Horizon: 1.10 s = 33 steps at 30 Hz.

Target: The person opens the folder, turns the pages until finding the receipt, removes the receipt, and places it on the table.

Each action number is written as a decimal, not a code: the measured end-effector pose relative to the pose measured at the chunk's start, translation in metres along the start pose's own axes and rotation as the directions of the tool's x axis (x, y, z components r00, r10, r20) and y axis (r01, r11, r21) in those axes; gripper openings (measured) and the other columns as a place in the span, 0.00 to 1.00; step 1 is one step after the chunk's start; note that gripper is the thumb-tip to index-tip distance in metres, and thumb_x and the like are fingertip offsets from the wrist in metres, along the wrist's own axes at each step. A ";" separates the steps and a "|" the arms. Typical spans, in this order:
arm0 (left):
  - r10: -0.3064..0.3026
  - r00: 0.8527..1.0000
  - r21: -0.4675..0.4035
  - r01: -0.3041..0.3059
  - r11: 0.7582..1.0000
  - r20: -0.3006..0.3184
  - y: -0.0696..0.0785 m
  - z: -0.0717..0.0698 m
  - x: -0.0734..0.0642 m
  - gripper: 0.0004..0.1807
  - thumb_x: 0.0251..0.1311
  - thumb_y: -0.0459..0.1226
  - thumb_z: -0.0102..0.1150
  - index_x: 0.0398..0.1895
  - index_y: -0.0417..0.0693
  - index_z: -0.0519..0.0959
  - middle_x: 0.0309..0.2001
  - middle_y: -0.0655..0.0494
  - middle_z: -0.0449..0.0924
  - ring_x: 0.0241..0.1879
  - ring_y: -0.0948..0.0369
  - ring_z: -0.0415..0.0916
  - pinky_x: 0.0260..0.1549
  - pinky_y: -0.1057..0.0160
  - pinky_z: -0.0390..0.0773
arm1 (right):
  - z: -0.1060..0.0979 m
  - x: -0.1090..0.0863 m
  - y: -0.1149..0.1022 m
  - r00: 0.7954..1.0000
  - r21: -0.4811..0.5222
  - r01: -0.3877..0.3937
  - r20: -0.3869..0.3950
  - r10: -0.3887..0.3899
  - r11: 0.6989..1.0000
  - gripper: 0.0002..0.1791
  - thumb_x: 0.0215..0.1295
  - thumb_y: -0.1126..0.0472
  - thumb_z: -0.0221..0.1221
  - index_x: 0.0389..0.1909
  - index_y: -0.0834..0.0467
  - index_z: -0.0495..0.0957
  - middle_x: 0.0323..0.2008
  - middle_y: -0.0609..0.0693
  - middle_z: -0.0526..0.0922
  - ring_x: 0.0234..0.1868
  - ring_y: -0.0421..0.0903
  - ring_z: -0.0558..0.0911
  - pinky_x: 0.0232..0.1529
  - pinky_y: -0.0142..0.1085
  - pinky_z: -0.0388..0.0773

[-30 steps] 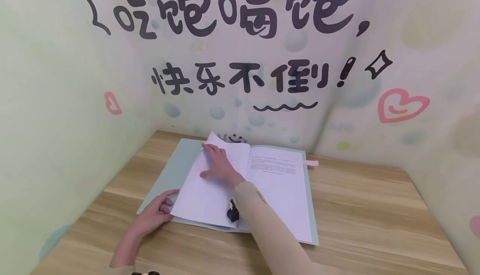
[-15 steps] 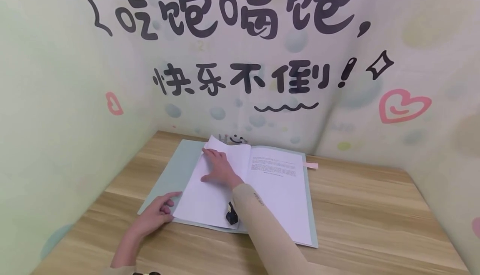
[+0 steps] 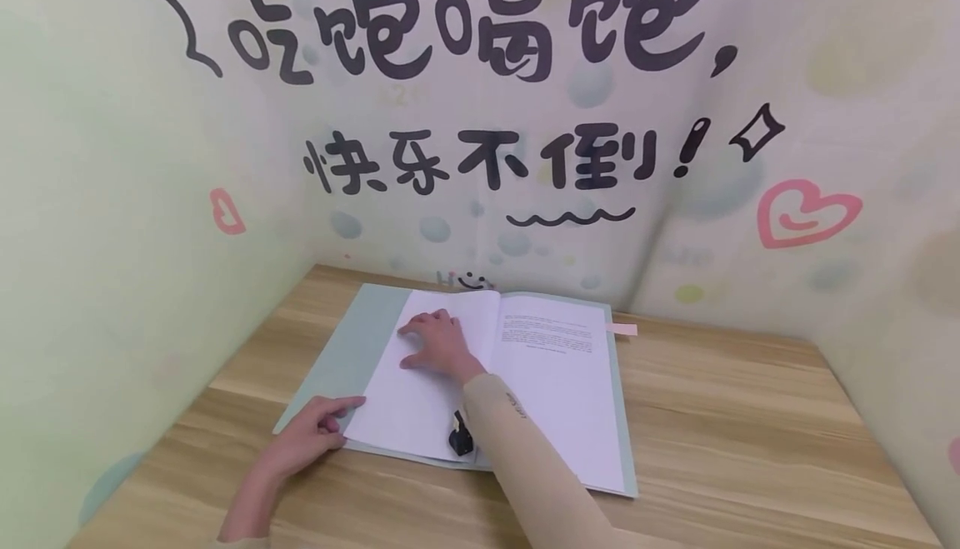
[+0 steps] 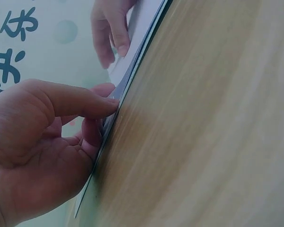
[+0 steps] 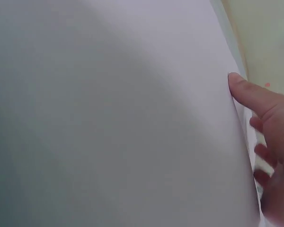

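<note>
A light-blue folder (image 3: 341, 357) lies spread on the table, with white pages inside. The left-hand page (image 3: 412, 399) looks blank and flat; the right-hand page (image 3: 555, 399) has a few lines of print near its top. My right hand (image 3: 438, 345) rests on the upper part of the left-hand page, fingers loosely bent and spread. In the right wrist view its thumb (image 5: 246, 92) touches the edge of a sheet. At the folder's lower left my left hand (image 3: 307, 432) reaches its index finger to the page edge, other fingers curled under. Its thumb (image 4: 97, 106) meets the folder's lower edge.
The wooden table (image 3: 720, 424) extends to the right of the folder. A pink tab (image 3: 622, 329) sticks out from the folder's right edge. A black wrist camera (image 3: 461, 436) sits by the right sleeve, over the page. Printed walls (image 3: 480, 241) stand behind and on both sides.
The raised top-left corner of the left-hand page has come down flat. My right hand has shifted slightly down on the page; my left index finger has straightened toward the page edge.
</note>
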<state>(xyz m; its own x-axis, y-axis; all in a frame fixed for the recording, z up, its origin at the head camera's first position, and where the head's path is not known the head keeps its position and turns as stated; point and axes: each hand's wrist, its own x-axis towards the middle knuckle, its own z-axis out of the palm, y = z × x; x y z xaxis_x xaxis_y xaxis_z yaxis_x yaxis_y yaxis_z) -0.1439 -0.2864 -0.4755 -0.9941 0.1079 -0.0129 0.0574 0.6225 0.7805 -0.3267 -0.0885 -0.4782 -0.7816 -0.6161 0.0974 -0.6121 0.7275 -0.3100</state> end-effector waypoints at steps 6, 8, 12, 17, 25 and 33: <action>-0.047 0.999 -0.014 0.047 0.999 -0.012 0.002 0.001 -0.001 0.31 0.45 0.24 0.64 0.59 0.41 0.78 0.39 0.49 0.68 0.37 0.61 0.64 0.34 0.70 0.67 | 0.001 -0.003 -0.001 0.997 -0.065 -0.072 0.019 0.073 0.995 0.25 0.55 0.36 0.67 0.55 0.32 0.81 0.59 0.42 0.77 0.58 0.48 0.69 0.55 0.44 0.63; -0.049 0.999 -0.008 0.048 0.999 -0.014 0.002 0.001 -0.001 0.31 0.45 0.24 0.62 0.59 0.41 0.79 0.39 0.49 0.68 0.37 0.61 0.64 0.34 0.70 0.67 | 0.002 -0.003 -0.001 0.997 -0.051 -0.075 0.031 0.076 0.996 0.25 0.56 0.37 0.66 0.56 0.32 0.80 0.60 0.42 0.77 0.58 0.48 0.68 0.55 0.44 0.62; -0.066 0.997 -0.006 0.066 0.998 -0.024 0.004 0.001 0.000 0.31 0.44 0.25 0.59 0.58 0.42 0.79 0.43 0.47 0.71 0.37 0.62 0.64 0.33 0.70 0.67 | 0.002 -0.003 0.001 0.997 -0.021 -0.073 0.040 0.073 0.997 0.25 0.57 0.37 0.66 0.57 0.32 0.79 0.60 0.42 0.76 0.59 0.49 0.68 0.56 0.45 0.62; -0.092 0.995 0.003 0.093 0.996 -0.040 0.007 0.002 -0.001 0.27 0.50 0.31 0.62 0.58 0.43 0.79 0.47 0.45 0.73 0.36 0.63 0.65 0.33 0.69 0.67 | 0.002 -0.004 0.001 0.996 0.005 -0.073 0.058 0.073 0.997 0.25 0.58 0.37 0.66 0.58 0.32 0.79 0.61 0.42 0.75 0.60 0.49 0.68 0.58 0.46 0.62; -0.046 0.997 0.044 0.049 0.998 -0.062 0.008 0.007 -0.001 0.24 0.54 0.33 0.67 0.57 0.45 0.78 0.44 0.47 0.71 0.34 0.63 0.63 0.33 0.69 0.66 | -0.002 -0.007 0.002 0.993 0.020 -0.080 0.089 0.078 0.997 0.26 0.58 0.38 0.66 0.60 0.33 0.77 0.64 0.42 0.75 0.62 0.49 0.68 0.60 0.46 0.62; -0.024 0.998 0.048 0.026 0.999 -0.054 0.008 0.006 -0.001 0.25 0.53 0.31 0.67 0.58 0.44 0.79 0.42 0.48 0.70 0.33 0.64 0.61 0.33 0.69 0.65 | -0.007 -0.011 0.001 0.988 0.060 -0.079 0.137 0.070 0.995 0.27 0.59 0.44 0.67 0.61 0.35 0.77 0.67 0.42 0.73 0.64 0.49 0.67 0.62 0.48 0.61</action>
<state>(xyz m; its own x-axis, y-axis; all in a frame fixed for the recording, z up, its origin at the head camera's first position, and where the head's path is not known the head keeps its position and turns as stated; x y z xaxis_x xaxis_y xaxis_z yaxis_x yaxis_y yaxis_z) -0.1415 -0.2768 -0.4730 -0.9987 0.0514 0.0021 0.0356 0.6614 0.7492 -0.3195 -0.0790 -0.4725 -0.7986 -0.5992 -0.0555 -0.5401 0.7544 -0.3729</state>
